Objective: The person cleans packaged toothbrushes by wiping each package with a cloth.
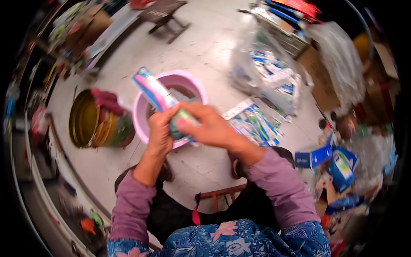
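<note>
A long, narrow packet in white, blue and pink (155, 91) is held at its lower end above a round pink plastic bucket (137, 113), its upper end tilted out past the rim. It is gripped by the left hand (159, 128), the fingers closed around its lower part, while the right hand (209, 126) is curled over the same end, where a green patch is seen between the hands. The fingers are blurred, and whether the packet is being opened, folded or just squeezed cannot be told. The handling of this packet is judged to be under way rather than finished, as it has not been let go. Greyish-green contents are partly seen in the bucket, too blurred to be named. Many flat blue-and-white packets (257, 124) are spread on the pale tiled floor (205, 55), beside a large clear plastic bag (278, 96) filled with similar ones. Much would therefore seem to be left if these are waiting, though whether they have been dealt with cannot be told.
</note>
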The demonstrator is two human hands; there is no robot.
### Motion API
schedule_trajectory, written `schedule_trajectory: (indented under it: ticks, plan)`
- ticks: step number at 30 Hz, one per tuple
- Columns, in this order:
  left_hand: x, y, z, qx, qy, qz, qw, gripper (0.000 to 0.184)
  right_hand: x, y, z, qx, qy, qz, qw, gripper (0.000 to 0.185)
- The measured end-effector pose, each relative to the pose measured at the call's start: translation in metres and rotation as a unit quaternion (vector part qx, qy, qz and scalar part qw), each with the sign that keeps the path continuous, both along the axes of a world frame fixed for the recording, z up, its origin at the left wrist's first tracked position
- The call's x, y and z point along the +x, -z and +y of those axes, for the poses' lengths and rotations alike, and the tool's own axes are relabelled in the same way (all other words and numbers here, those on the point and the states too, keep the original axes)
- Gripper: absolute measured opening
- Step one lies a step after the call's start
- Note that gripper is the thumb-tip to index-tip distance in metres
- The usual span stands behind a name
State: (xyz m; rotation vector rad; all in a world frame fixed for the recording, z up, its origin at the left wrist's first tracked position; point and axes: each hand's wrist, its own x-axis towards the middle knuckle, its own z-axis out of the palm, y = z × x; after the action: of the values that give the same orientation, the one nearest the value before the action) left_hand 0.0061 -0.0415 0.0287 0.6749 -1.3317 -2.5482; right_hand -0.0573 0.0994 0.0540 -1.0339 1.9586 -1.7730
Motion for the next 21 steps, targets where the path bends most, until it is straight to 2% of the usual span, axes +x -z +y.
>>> schedule_trajectory:
  ticks: [2, 3, 4, 5, 8, 9, 10, 11, 14, 15, 19, 21]
  plan:
    - [-0.002, -0.006, -0.004, 0.049, 0.021, 0.001, 0.999, 0.03, -0.018, -0.017, 0.014, 0.05, 0.003, -0.12, 0.992, 0.029]
    - [-0.004, -0.009, -0.007, 0.077, 0.043, 0.004, 0.996, 0.032, -0.022, -0.014, 0.016, 0.01, 0.065, -0.186, 0.98, 0.029]
    - [-0.002, -0.013, -0.011, 0.072, 0.046, 0.017, 0.996, 0.033, -0.026, -0.017, 0.02, -0.011, 0.122, -0.147, 0.982, 0.033]
    - [-0.002, -0.014, -0.012, 0.073, 0.035, 0.02, 0.997, 0.033, -0.036, -0.003, 0.025, 0.03, 0.152, -0.147, 0.977, 0.04]
    - [-0.004, -0.02, -0.01, 0.225, 0.082, 0.063, 0.969, 0.03, -0.031, -0.006, 0.024, 0.014, 0.107, -0.29, 0.951, 0.062]
    - [-0.004, -0.02, -0.009, 0.225, 0.079, 0.068, 0.969, 0.03, -0.026, -0.008, 0.02, 0.016, 0.082, -0.346, 0.935, 0.068]
    - [-0.003, -0.02, -0.007, 0.25, 0.082, 0.076, 0.962, 0.033, -0.02, -0.013, 0.018, 0.017, 0.004, -0.37, 0.929, 0.066]
    - [-0.003, -0.02, -0.006, 0.275, 0.086, 0.084, 0.954, 0.035, -0.017, -0.008, 0.016, 0.019, -0.027, -0.401, 0.915, 0.058]
    - [-0.003, -0.018, -0.01, 0.306, 0.1, 0.1, 0.942, 0.037, -0.008, 0.0, 0.014, -0.016, -0.086, -0.388, 0.918, 0.053]
    - [-0.003, -0.018, -0.013, 0.331, 0.122, 0.105, 0.93, 0.038, -0.008, -0.001, 0.015, -0.003, -0.059, -0.395, 0.917, 0.047]
    - [-0.008, -0.02, -0.013, 0.272, 0.097, 0.095, 0.953, 0.049, -0.025, -0.001, 0.023, 0.03, 0.016, -0.373, 0.927, 0.034]
    - [-0.006, -0.021, -0.017, 0.311, 0.098, 0.107, 0.939, 0.05, -0.033, -0.001, 0.032, 0.023, 0.02, -0.367, 0.93, 0.031]
